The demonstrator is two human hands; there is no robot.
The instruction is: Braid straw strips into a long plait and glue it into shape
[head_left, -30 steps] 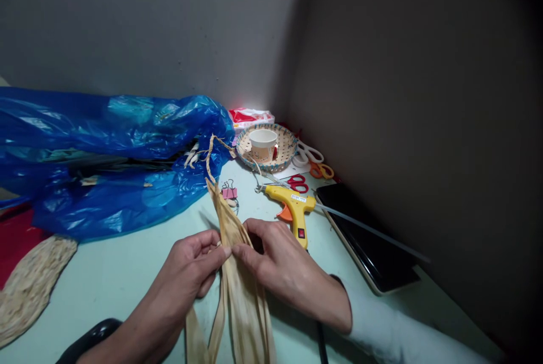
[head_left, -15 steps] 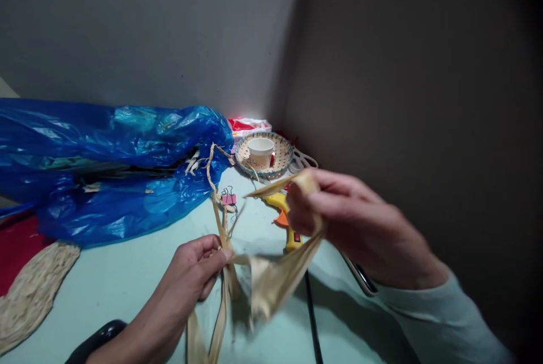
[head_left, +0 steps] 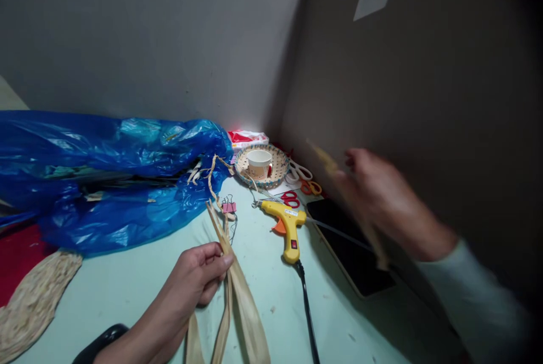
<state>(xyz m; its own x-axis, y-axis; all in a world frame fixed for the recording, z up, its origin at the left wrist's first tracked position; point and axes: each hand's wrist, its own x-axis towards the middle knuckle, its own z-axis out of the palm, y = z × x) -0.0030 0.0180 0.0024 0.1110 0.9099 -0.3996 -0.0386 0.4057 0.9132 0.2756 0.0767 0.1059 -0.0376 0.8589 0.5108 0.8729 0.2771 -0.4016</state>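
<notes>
My left hand [head_left: 198,273] pinches a bundle of dry tan leaf strips [head_left: 242,302] against the pale green table [head_left: 119,279]; the strips run from a braided end near a pink binder clip [head_left: 229,207] down toward me. My right hand [head_left: 377,194] is raised to the right, blurred by motion, closed on a single tan strip [head_left: 352,206] that it has pulled away from the bundle. A yellow glue gun [head_left: 288,225] lies between the two hands, its black cord trailing toward me.
A big blue plastic bag [head_left: 106,172] fills the left of the table. A small woven basket [head_left: 278,156] holding a white cup [head_left: 259,163] sits in the corner, with scissors [head_left: 303,180] beside it. A dark tablet [head_left: 352,248] lies by the right wall. A woven mat [head_left: 31,302] lies at the left.
My right hand left the bundle, lifted one strip up and swung it out to the right. The left hand kept its pinch on the remaining strips.
</notes>
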